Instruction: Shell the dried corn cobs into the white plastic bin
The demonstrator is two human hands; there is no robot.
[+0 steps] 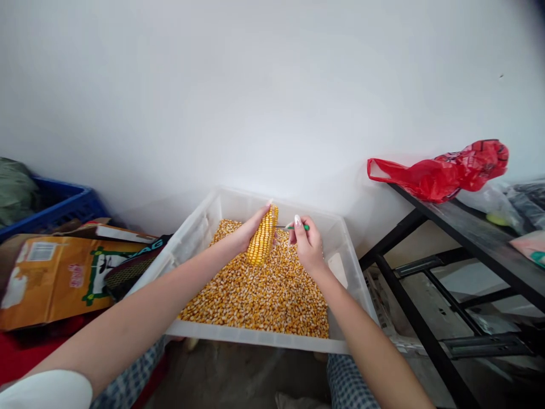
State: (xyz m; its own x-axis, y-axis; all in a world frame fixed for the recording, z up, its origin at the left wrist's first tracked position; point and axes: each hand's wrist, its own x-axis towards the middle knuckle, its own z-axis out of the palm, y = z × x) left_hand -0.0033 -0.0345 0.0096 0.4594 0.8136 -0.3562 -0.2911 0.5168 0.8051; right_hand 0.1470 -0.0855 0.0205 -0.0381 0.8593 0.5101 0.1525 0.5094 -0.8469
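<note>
My left hand [251, 227] is wrapped round an ear of corn [263, 236], which stands tilted with its yellow kernels facing me. To its right, my right hand [307, 241] pinches a small tool with a green handle [306, 227]. A thin dark shaft runs from that handle toward the cob; whether its tip touches the kernels I cannot tell. Both hands are above a translucent plastic bin [255, 334], where loose corn kernels [255, 298] lie in a thick layer.
A black metal frame [404, 295] stands on the right, with a red plastic bag [443, 173] on top. At left are an orange cardboard box [63, 284], a dark mesh bag [131, 272] and a blue crate [68, 207]. A white wall [255, 91] rises behind the bin.
</note>
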